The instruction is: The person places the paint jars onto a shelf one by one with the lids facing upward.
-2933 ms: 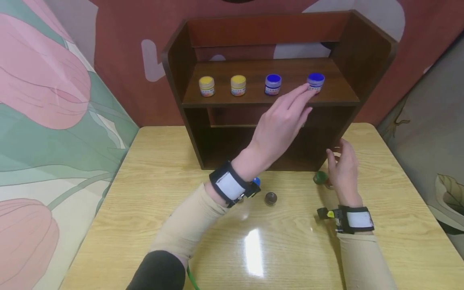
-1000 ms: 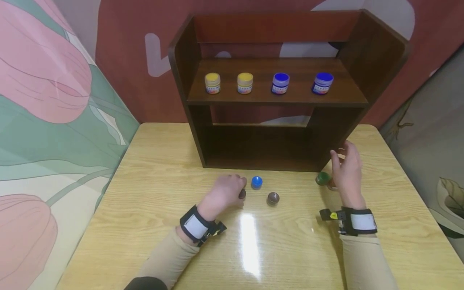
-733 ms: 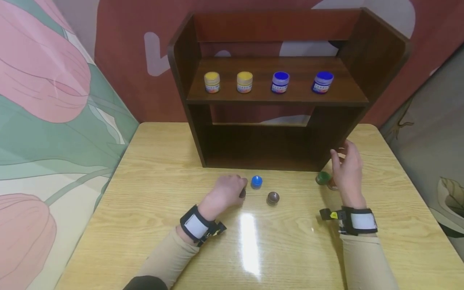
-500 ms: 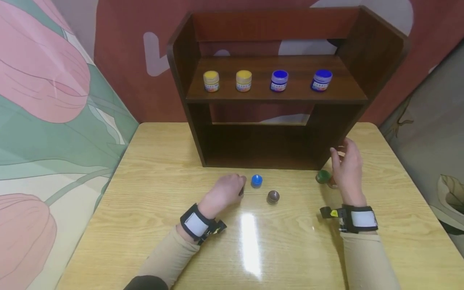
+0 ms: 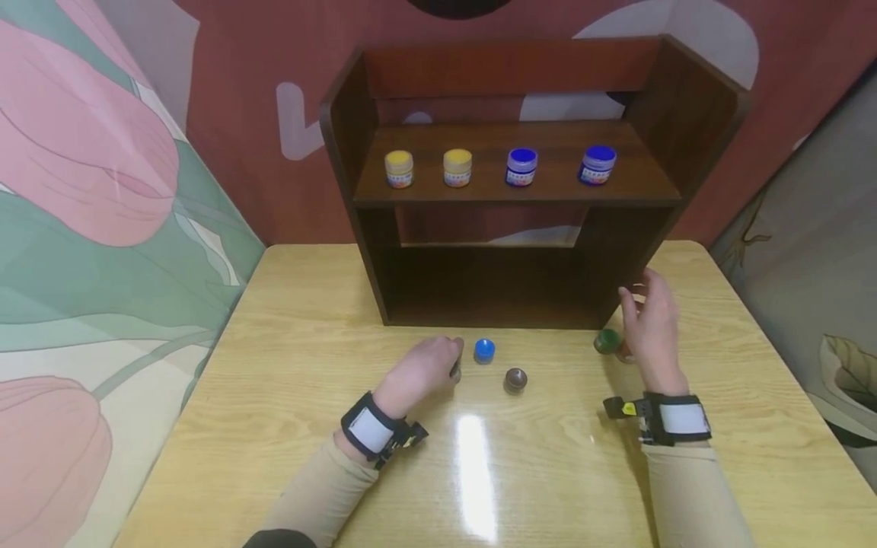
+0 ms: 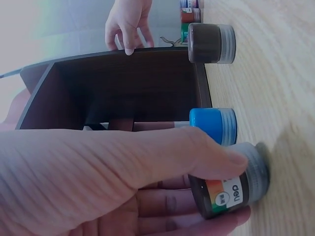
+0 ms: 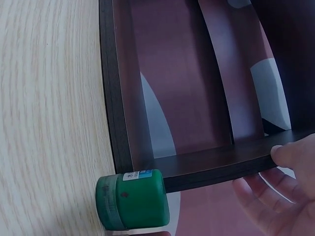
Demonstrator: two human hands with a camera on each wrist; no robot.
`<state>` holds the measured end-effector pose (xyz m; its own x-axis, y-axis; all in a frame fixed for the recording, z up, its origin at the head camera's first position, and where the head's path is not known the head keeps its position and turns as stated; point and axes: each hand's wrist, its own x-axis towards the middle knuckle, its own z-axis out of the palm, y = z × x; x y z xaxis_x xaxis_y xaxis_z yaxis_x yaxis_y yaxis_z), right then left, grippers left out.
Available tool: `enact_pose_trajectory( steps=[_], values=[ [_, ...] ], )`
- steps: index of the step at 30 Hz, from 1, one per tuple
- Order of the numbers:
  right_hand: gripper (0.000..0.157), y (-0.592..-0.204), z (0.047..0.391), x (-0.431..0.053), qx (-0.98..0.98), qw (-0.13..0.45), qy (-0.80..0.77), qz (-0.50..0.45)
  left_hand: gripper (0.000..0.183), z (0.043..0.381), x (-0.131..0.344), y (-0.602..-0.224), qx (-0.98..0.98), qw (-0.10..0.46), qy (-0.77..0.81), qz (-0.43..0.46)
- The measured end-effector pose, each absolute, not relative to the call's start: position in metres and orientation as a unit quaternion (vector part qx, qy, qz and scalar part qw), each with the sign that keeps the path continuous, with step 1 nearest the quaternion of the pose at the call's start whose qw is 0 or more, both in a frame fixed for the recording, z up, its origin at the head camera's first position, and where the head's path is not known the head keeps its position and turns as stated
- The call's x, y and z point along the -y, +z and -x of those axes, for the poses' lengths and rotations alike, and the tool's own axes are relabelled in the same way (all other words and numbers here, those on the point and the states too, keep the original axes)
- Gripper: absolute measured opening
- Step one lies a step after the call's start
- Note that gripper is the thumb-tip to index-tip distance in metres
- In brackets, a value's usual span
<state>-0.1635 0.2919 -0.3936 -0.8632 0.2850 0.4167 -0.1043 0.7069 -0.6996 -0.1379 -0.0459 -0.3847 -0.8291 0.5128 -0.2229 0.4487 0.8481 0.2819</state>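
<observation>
My left hand (image 5: 419, 374) pinches a dark brown paint jar (image 6: 229, 189) between thumb and fingers, close over the table. The jar leans, its clear ribbed end toward the tabletop and a "deli" label showing. Beside it stand a light blue paint jar (image 5: 484, 351) and another brown jar (image 5: 516, 380), both ribbed end down. My right hand (image 5: 652, 329) grips the right side panel of the dark wooden shelf (image 7: 211, 167), thumb on the front edge, fingers on the outer face. A green paint jar (image 7: 135, 199) stands near that panel's foot.
Two yellow-lidded jars (image 5: 399, 169) and two dark-blue jars (image 5: 522, 167) stand in a row on the upper board. A reddish-brown jar (image 5: 625, 352) is partly hidden behind the right hand. The patterned wall (image 5: 301, 198) rises right behind the shelf.
My left hand has left the rightmost blue jar on the upper board and come down to the brown jar, which now leans more. The right hand stays on the shelf's side.
</observation>
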Motion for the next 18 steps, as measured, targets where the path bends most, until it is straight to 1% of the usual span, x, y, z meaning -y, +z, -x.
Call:
enact_pose_trajectory(
  steps=[6,10,12,16,18],
  values=[
    [0.040,-0.394,0.164,-0.292,0.887,0.255,0.381,0.046,0.018,0.141,0.052,-0.384,-0.949,0.149,0.140,-0.242],
    [0.040,-0.395,0.165,-0.292,0.887,0.259,0.380,0.043,0.019,0.146,0.056,-0.383,-0.947,0.141,0.165,-0.238],
    [0.040,-0.396,0.165,-0.293,0.888,0.261,0.377,0.044,0.023,0.148,0.058,-0.382,-0.945,0.136,0.171,-0.243],
    [0.040,-0.396,0.164,-0.293,0.889,0.262,0.373,0.045,0.036,0.151,0.059,-0.381,-0.943,0.129,0.163,-0.258],
    [0.040,-0.396,0.164,-0.293,0.889,0.263,0.373,0.045,0.036,0.152,0.059,-0.381,-0.942,0.127,0.159,-0.266]
  ],
)
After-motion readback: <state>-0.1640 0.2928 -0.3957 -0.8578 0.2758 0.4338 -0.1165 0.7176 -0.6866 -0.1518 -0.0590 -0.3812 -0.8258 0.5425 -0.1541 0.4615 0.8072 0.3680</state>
